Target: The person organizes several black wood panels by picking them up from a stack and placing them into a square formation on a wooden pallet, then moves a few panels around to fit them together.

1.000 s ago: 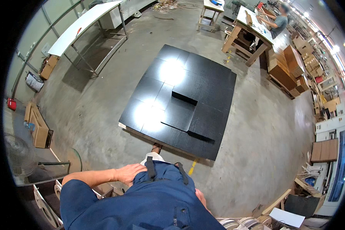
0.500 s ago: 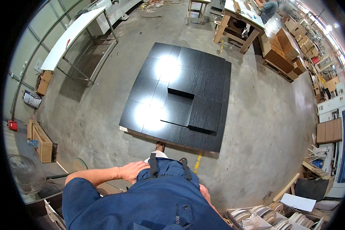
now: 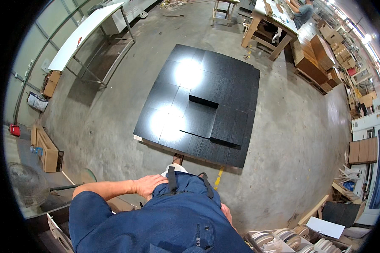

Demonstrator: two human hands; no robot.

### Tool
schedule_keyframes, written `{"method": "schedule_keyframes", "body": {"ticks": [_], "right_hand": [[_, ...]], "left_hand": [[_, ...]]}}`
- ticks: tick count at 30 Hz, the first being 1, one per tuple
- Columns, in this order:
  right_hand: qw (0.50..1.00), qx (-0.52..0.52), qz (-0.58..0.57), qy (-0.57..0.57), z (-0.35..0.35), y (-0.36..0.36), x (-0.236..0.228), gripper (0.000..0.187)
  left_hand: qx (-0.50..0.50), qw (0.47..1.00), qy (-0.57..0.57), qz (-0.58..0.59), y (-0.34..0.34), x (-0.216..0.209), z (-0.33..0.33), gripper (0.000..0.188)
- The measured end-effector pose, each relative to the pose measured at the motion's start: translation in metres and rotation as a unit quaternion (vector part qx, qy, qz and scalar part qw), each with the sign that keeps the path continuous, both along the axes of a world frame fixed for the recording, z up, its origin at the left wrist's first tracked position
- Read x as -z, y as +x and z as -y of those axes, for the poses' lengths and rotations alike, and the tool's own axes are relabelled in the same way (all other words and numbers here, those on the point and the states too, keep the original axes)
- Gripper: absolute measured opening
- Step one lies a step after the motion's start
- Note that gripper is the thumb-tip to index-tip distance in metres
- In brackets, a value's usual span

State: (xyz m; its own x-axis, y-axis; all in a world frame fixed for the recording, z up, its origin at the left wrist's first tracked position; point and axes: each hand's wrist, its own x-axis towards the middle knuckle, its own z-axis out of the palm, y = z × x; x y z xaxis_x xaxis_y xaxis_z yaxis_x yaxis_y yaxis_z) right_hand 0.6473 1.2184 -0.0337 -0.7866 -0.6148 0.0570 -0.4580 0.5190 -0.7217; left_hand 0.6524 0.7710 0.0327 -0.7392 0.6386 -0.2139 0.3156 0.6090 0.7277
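My left hand lies flat against the left side of my waist, on the dark blue cloth beside a black strap; it holds nothing that I can see. Only a strip of my right hand shows at my right hip, its fingers hidden behind my body. Ahead of my feet, apart from both hands, is a stack of black wood-grain panels with a low, wide top. Two pieces stand higher than the rest: a far panel and a near-right one. Bright light glares off the left half.
A white-topped metal-legged table stands far left, a wooden workbench with a person far right. Brown boards are piled beyond it. A fan and wooden frame are at left. Edging rolls fill a divided box near right.
The view has shifted slightly, so the stack and tables appear a little further right. My left hand stays on my waist, and my right hand stays at my hip.
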Motion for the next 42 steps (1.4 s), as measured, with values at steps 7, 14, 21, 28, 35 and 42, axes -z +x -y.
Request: {"method": "schedule_keyframes", "body": {"ticks": [7, 14, 21, 28, 35, 42], "right_hand": [[0.991, 0.032, 0.129, -0.011, -0.007, 0.008, 0.017, 0.051], [0.991, 0.076, 0.110, 0.021, -0.045, 0.038, 0.097, 0.040], [0.998, -0.010, -0.026, -0.057, 0.007, -0.001, 0.025, 0.039], [0.999, 0.001, -0.004, -0.046, 0.009, 0.003, 0.030, 0.039], [0.989, 0.028, 0.145, 0.020, -0.003, 0.018, 0.059, 0.039], [0.997, -0.018, -0.077, -0.005, 0.020, 0.002, -0.005, 0.045]], "left_hand": [[-0.016, 1.000, 0.017, 0.018, 0.003, 0.001, 0.001, 0.091], [0.015, 0.998, -0.053, 0.043, -0.007, 0.013, -0.005, 0.088], [0.000, 0.999, -0.025, 0.034, 0.014, 0.029, 0.007, 0.080], [-0.003, 1.000, -0.026, 0.008, 0.014, 0.016, 0.012, 0.080], [-0.006, 1.000, -0.006, 0.018, 0.022, 0.017, 0.014, 0.079], [-0.015, 1.000, -0.014, 0.010, 0.023, 0.006, 0.012, 0.079]]}}
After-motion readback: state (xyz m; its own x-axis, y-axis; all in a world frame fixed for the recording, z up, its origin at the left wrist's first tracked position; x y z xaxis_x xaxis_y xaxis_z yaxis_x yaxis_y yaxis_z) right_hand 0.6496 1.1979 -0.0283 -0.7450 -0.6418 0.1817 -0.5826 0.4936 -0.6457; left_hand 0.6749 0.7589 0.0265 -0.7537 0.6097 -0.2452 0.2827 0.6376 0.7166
